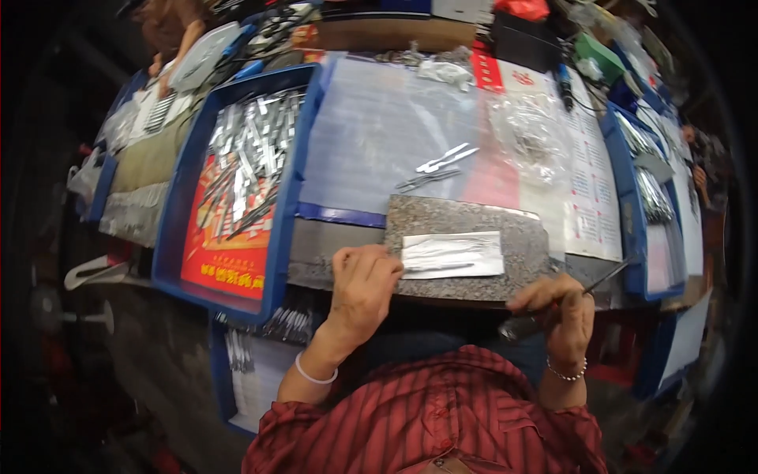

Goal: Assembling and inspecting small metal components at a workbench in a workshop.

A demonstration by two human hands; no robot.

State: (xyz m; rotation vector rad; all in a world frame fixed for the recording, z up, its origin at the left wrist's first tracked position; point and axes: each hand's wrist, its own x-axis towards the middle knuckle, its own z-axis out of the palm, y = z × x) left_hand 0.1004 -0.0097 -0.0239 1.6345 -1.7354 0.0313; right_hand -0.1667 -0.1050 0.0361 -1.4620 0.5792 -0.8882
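My left hand (363, 288) is closed at the left end of a slim metal strip, possibly tweezers (442, 267). The strip lies along a white rectangular pad (466, 243) on a speckled stone slab (517, 225). At the slab's right front corner, my right hand (564, 312) is closed round a tool with a dark handle (521, 325). Its thin metal shaft (608, 278) points up and right, away from the pad, like a screwdriver's. Several similar slim metal pieces (442, 162) lie just beyond the slab on clear plastic sheeting (355, 134).
On the left, a blue tray (296, 186) holds many shiny metal strips (249, 150) over red printed paper. Another blue bin (632, 205) with bundled metal pieces stands right. A crumpled clear bag (533, 138) lies at back right. Another person's arm (189, 43) shows far left.
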